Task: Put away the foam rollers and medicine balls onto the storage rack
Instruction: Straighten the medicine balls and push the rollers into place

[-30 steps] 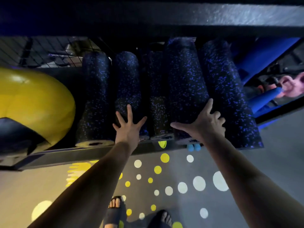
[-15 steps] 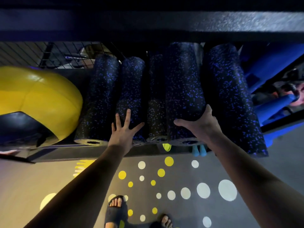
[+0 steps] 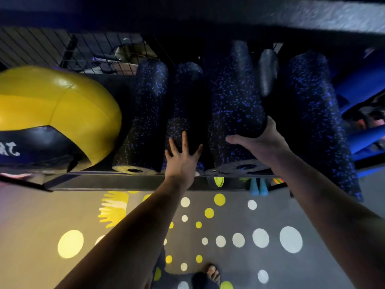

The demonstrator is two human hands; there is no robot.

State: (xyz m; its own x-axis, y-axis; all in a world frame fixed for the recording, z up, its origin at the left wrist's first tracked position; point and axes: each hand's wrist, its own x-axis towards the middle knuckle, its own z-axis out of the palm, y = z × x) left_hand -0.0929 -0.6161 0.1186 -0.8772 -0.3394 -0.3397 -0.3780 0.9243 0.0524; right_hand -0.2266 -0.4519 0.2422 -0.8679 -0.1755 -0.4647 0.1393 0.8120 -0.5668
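We wrap our right hand (image 3: pixel 260 144) w/ fingers clasped round the near end of the center roller (image 3: pixel 235 109) to seat it on the shelf (image 3: pixel 125 180), while our left hand (image 3: pixel 181 159), fingers splayed flat, steadies the adjacent roller (image 3: pixel 183 113) vs. rolling toward the medicine ball (image 3: pixel 52 113).

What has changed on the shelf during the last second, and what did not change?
The right hand, which lay on top of the wide foam roller, now wraps around its near end and pushes it deeper onto the rack shelf. The left hand remains flat on the narrower roller. The yellow medicine ball and the other rollers stayed in place.
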